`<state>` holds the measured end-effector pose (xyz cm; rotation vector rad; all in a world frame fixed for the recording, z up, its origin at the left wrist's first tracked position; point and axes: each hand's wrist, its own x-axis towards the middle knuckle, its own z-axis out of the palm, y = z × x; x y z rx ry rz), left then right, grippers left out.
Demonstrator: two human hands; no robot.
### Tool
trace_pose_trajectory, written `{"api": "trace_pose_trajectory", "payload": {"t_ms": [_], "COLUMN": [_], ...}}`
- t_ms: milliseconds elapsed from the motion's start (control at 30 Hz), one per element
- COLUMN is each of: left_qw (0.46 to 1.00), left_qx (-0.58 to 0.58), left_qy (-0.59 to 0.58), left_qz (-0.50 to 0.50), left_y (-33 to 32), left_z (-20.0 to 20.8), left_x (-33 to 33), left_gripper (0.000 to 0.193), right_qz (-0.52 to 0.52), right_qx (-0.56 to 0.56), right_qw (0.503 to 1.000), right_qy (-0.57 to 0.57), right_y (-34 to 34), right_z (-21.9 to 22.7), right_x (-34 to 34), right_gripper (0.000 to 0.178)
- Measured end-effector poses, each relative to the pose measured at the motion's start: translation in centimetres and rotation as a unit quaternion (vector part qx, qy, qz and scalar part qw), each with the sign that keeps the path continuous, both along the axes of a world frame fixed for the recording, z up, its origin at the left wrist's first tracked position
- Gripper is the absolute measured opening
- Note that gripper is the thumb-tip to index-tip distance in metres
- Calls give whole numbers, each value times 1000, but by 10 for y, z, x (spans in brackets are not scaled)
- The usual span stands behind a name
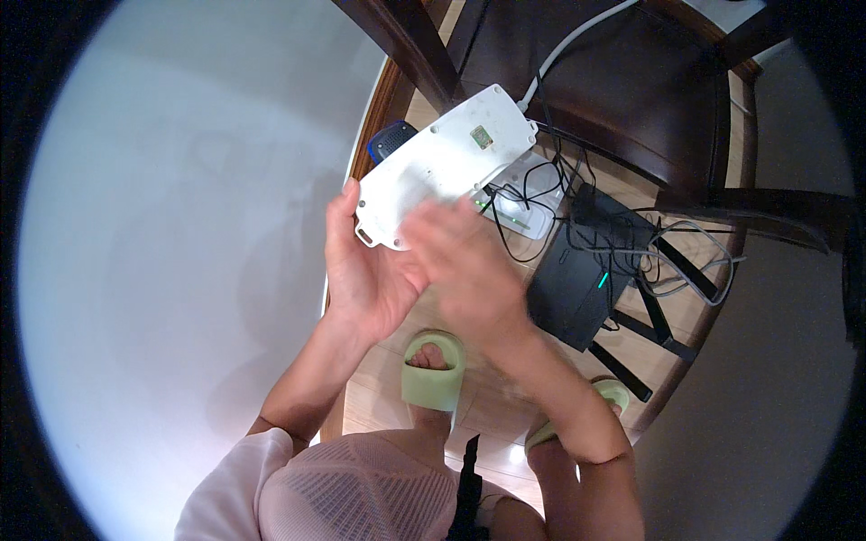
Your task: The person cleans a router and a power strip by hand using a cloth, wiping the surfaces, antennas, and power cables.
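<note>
A white power strip point(451, 149), its screwed underside toward me, is held up at a slant, and a white cord point(559, 54) leaves its far end. My left hand point(361, 279) grips the near end, with the thumb along the left edge. Motion smears the fingers of my right hand point(469, 270), which are at the strip's near lower edge; whether they touch it is unclear. Just beyond the strip is a dark blue-rimmed device point(392, 142), partly covered by it.
A black router point(568, 288) with flat antennas and a green light lies on the wooden floor among tangled cables point(631, 257). Beside it is a white box with small green lights point(528, 221). A dark chair point(631, 99) stands beyond; a pale wall point(180, 225) is at left. Green slippers point(431, 388) are below.
</note>
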<state>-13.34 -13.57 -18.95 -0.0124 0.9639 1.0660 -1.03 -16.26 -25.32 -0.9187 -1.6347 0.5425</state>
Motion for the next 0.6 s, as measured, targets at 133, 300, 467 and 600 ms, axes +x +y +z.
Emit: {"api": "trace_pose_trajectory", "payload": {"t_ms": [133, 300, 467, 600], "left_qw": [999, 999, 997, 994], "left_qx": [16, -5, 52, 9], "left_qy": [-22, 50, -45, 106], "left_qz": [-19, 17, -39, -2], "left_y": [-6, -1, -12, -2], "left_z": [-8, -1, -14, 9], "left_x": [-10, 6, -19, 18], "left_gripper": [67, 66, 68, 72], "right_qz": [-45, -3, -91, 40], "right_qx": [-73, -54, -56, -22], "right_qw": [995, 996, 988, 998], "right_qy": [-56, -75, -112, -51], "right_y": [10, 0, 29, -1], "right_z": [-4, 3, -13, 1], "right_x": [14, 5, 31, 6], "right_gripper": [29, 44, 40, 42]}}
